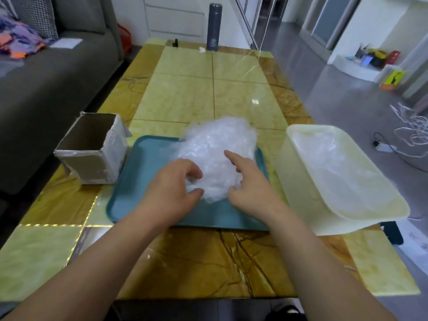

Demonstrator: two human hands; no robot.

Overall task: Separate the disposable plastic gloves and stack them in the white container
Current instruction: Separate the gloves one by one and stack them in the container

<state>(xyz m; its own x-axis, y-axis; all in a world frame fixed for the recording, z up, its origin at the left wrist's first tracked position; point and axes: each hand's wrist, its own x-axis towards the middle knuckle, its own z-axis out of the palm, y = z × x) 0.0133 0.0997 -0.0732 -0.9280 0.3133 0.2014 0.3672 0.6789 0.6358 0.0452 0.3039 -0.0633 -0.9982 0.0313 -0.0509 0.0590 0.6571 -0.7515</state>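
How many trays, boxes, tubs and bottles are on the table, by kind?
Teal tray: 1
Cardboard box: 1
White container: 1
Dark grey flask: 1
Total: 4

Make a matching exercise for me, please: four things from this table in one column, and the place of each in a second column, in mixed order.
Things:
1. cardboard box
2. pile of gloves
3. white container
4. dark bottle

Places:
a. at the far end of the table
b. on the tray
c. right of the tray
d. left of the tray

Pairs: 1-d, 2-b, 3-c, 4-a
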